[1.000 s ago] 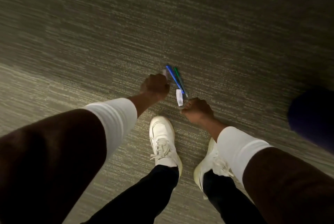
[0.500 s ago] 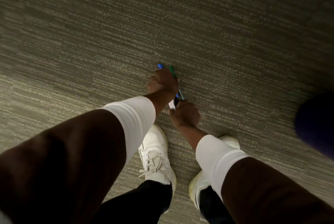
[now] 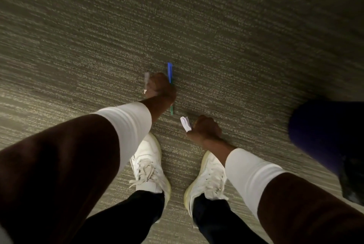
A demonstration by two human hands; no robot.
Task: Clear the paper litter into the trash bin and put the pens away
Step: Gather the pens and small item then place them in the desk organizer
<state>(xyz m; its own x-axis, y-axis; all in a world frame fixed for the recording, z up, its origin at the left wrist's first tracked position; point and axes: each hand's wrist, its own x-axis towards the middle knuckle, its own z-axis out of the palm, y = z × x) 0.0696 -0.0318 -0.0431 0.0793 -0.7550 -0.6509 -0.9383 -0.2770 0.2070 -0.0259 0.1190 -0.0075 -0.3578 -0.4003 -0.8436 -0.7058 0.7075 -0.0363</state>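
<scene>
- Dim light and blur; my fingertips are hidden on both hands, which I see only from the back.
- Dark blue rounded shape [image 3: 325, 135] at the right edge, cut off by the frame; cannot make out what it is.
- Pale, see-through stick [image 3: 146, 82] at the left side of my left hand: too blurred to say for sure it is a pen, or whether I grip it.
- Left arm stretched forward and down over the carpet [image 3: 216, 37], white sleeve [image 3: 128, 125] pushed up the forearm.
- Left hand [image 3: 161, 88] curled into a fist around the pens: blue pen [image 3: 169, 72] sticks out past the knuckles, green pen [image 3: 171, 110] shows below the hand by the wrist.
- Both pens are off the floor, in that hand, pointing away from me.
- Right arm bent, lower and nearer to me; right hand [image 3: 206, 128] well apart from the left.
- Right hand clenched on a scrap of white paper [image 3: 185, 123], which pokes out on its left side.
- My white shoes [image 3: 149, 171] stand on the carpet under both arms.
</scene>
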